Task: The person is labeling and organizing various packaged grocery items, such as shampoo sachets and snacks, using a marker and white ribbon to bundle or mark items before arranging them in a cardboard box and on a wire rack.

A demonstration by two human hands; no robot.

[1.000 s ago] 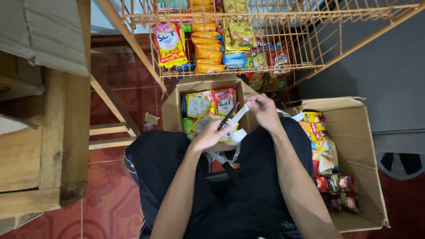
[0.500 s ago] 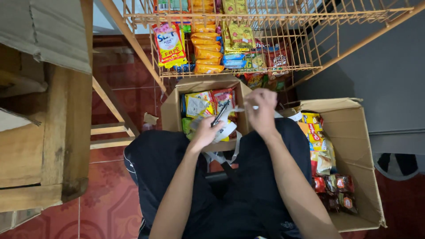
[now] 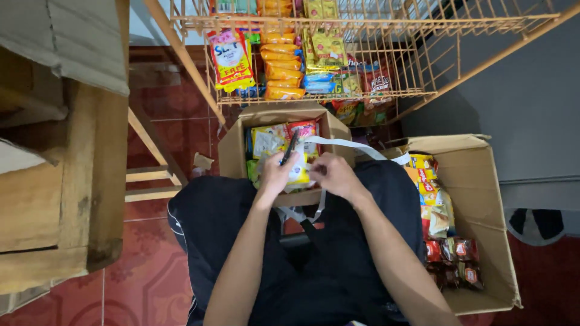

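My left hand [image 3: 277,176] holds a black pen [image 3: 289,148] that points up over a small open cardboard box [image 3: 232,154] between my knees. Yellow, red and white snack packets [image 3: 270,139] fill that box. Close beside it, my right hand [image 3: 334,175] grips a long white strip [image 3: 350,145]. The strip arcs off toward the right and also hangs down between my legs. Both hands are nearly touching over the box's near edge, and a yellow packet [image 3: 298,174] lies under them.
A larger open cardboard box [image 3: 483,181] with snack packets stands on my right. An orange wire rack [image 3: 423,36] with hanging snack packs is ahead. A wooden bench or crate [image 3: 72,181] fills the left, over red floor tiles [image 3: 139,278].
My right hand has come down from in front of the box and closed in on my left hand. The pen stays in my left hand, and the white strip now trails more to the right.
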